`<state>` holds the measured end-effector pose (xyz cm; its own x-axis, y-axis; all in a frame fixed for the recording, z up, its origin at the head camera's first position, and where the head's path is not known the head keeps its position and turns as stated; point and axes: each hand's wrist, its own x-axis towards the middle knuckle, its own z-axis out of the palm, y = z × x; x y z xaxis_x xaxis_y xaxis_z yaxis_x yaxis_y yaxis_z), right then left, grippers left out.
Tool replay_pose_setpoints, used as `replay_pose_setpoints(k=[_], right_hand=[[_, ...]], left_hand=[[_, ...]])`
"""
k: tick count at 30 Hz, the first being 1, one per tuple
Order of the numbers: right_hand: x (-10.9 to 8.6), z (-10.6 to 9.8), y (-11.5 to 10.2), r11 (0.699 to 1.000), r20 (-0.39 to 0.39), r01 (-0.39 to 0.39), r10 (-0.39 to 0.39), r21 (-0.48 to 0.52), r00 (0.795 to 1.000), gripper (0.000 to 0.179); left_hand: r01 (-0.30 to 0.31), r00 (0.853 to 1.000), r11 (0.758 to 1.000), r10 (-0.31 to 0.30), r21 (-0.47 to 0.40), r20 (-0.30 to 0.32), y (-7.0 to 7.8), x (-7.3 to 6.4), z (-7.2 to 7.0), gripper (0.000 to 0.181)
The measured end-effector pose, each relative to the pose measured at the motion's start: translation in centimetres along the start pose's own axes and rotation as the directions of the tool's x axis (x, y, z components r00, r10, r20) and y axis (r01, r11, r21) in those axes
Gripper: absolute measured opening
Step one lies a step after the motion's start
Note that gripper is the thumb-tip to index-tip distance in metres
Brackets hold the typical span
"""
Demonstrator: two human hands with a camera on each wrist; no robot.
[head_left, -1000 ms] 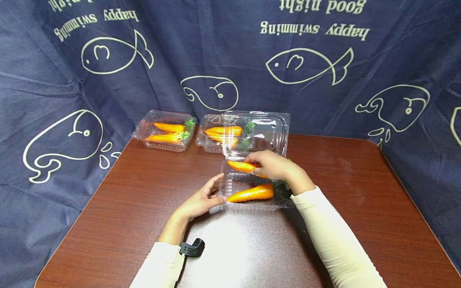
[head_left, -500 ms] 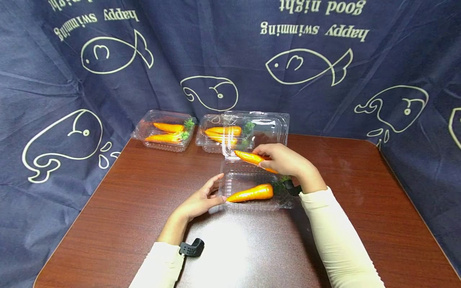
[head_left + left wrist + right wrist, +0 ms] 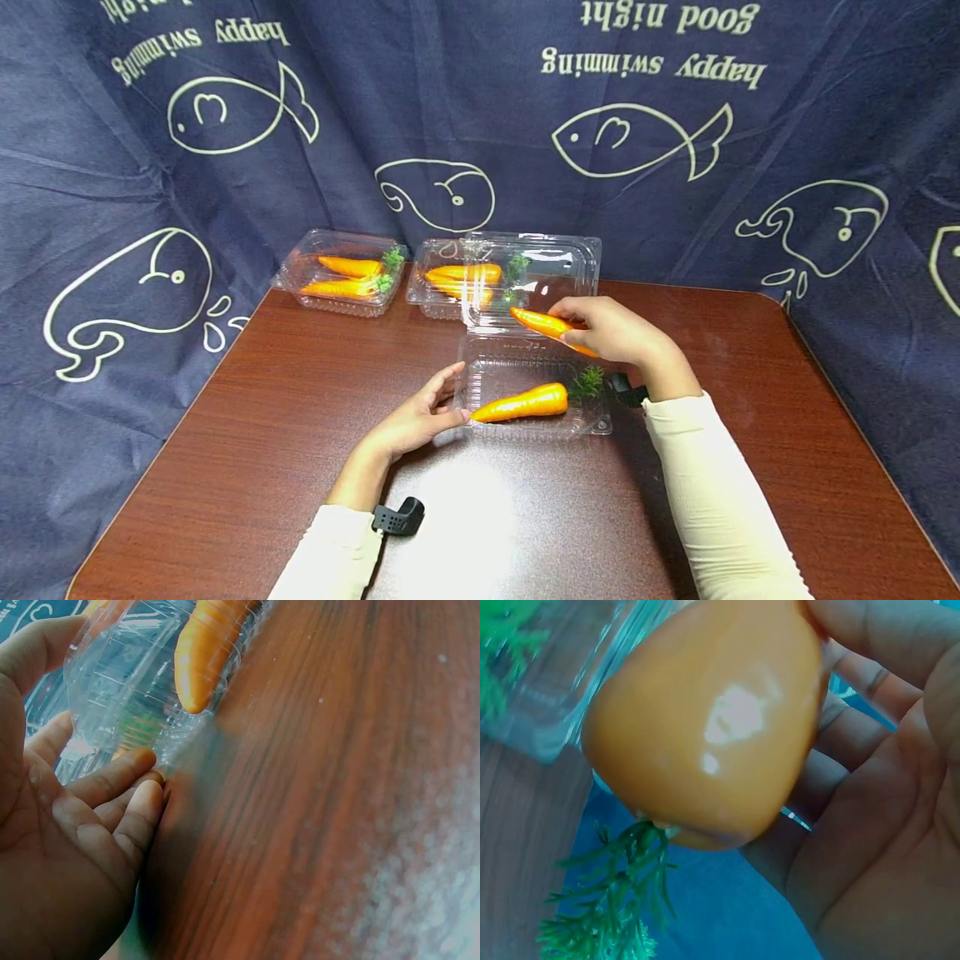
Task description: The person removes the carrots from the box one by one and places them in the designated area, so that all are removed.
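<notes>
My right hand (image 3: pixel 617 332) pinches an orange carrot (image 3: pixel 538 323) between thumb and fingers, above the back part of a clear plastic clamshell box (image 3: pixel 487 373). In the right wrist view, the blunt end of the carrot (image 3: pixel 697 727) and its green leafy top (image 3: pixel 622 900) fill the middle. A second carrot (image 3: pixel 525 403) with green leaves (image 3: pixel 588 382) lies inside the box near its front wall. The box's lid (image 3: pixel 566 265) is raised at the back. My left hand (image 3: pixel 416 425) touches the box's left end with spread, loosely bent fingers (image 3: pixel 139 814).
Behind, two more clear boxes hold carrots with leaves: the left box (image 3: pixel 367 307) and the middle box (image 3: pixel 435 310), which is partly seen through the raised lid. A dark blue printed curtain (image 3: pixel 660 217) hangs behind the brown wooden table (image 3: pixel 300 392).
My right hand has lifted the carrot from the back part of the box and moved it to the right. My left hand has stayed at the box's left end.
</notes>
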<state>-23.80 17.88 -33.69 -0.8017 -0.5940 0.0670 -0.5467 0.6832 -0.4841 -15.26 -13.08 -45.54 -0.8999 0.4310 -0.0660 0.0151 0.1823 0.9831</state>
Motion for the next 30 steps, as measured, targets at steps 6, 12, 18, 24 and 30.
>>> replay_pose_setpoints(k=[6, 12, 18, 24, 30], right_hand=[[-0.9, -0.4, 1.0, 1.0, -0.019, -0.005, 0.004, -0.006, 1.0, 0.03], [-2.2, -0.9, 2.2, 0.999, -0.031, -0.03, 0.029, -0.022, 0.999, 0.029], [-3.7, -1.4, 3.8, 0.996, -0.046, -0.085, 0.084, -0.015, 0.995, 0.028], [-4.7, -1.8, 5.0, 0.993, -0.051, -0.116, 0.115, -0.027, 0.992, 0.027], [-6.0, -2.2, 6.4, 0.991, -0.062, -0.126, 0.123, -0.05, 0.991, 0.026]], left_hand=[[-0.001, 1.0, 1.0, 0.001, -0.002, -0.003, 0.0, 0.0, 0.0, 0.078], [-0.001, 1.0, 1.0, 0.001, 0.002, -0.003, 0.0, -0.1, 0.0, 0.079], [0.003, 1.0, 1.0, -0.003, 0.009, -0.001, 0.0, -0.1, -0.1, 0.079], [0.006, 1.0, 1.0, -0.006, 0.009, 0.001, 0.0, -0.1, -0.1, 0.079], [0.006, 1.0, 1.0, -0.006, -0.003, 0.0, 0.1, -0.1, 0.0, 0.079]])
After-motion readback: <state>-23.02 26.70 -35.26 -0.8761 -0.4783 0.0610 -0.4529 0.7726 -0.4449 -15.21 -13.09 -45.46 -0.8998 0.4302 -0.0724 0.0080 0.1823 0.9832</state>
